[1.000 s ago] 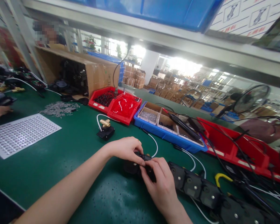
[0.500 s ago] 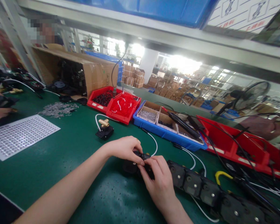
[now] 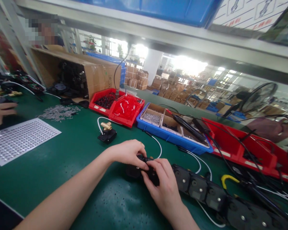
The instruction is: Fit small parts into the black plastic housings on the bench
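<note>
Near the middle of the green table, my left hand (image 3: 130,154) grips a small black unit (image 3: 133,170) from above, thumb pressed on its top. My right hand (image 3: 163,179) holds the same unit from the right, fingertips close to the left thumb. Parts of the unit are hidden under the fingers. To the right, a row of similar black units (image 3: 198,189) runs toward the lower right corner, with white cables beside it. Behind my left hand stands another black unit (image 3: 107,136) with a brass fitting (image 3: 106,126) and a white cable.
Red bins (image 3: 126,109) and a blue tray (image 3: 172,137) of small parts line the back. At left lie a white dotted sheet (image 3: 21,139), a pile of small pins (image 3: 60,113), and another person's hand (image 3: 0,114). A yellow hook (image 3: 227,179) is at right.
The other person's hand at the far left has shifted and its fingers now show spread. My right fingers have moved very slightly; my left hand looks the same.
</note>
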Available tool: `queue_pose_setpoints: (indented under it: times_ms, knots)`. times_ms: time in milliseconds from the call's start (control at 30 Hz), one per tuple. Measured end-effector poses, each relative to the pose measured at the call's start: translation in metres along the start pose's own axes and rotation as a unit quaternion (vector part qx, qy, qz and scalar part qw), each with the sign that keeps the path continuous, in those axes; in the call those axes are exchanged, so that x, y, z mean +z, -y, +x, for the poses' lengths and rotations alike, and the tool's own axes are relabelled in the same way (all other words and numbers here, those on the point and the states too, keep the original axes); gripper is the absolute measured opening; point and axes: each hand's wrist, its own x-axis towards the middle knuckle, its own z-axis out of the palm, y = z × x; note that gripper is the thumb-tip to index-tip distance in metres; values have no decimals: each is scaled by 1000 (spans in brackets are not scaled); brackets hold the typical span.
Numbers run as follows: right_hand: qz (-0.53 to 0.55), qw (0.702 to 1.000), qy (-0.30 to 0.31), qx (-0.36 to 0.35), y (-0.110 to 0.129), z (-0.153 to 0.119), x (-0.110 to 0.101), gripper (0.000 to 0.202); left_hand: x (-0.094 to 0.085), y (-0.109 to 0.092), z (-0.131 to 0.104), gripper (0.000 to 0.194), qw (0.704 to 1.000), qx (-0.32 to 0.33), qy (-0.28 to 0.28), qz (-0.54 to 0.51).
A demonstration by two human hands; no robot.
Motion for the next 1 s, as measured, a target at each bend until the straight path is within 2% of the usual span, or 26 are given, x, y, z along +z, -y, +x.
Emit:
queue_pose_setpoints:
  times_ms: [67,267,467,700,867,1000]
  knots:
    - [10,1000,5,3,0,0,-1,10,0,-1,0,32,1000,3,-4,13]
    - [-6,999,-30,-14,-1,-2,3,8,0,-1,0,27,1000,9,-4,16]
    - [-3,1000,1,-4,1,-1,-1,9,1,2,1,27,1000,19,-17,1]
    - [-21,999,-32,-8,-1,0,1,7,-1,8,0,30,999,31,5,-37]
    - [-10,1000,3,4,0,1,-3,7,-2,5,0,32,999,26,8,-36]
    - [-8,1000,2,0,0,0,-2,10,-1,-1,0,23,1000,21,-4,7]
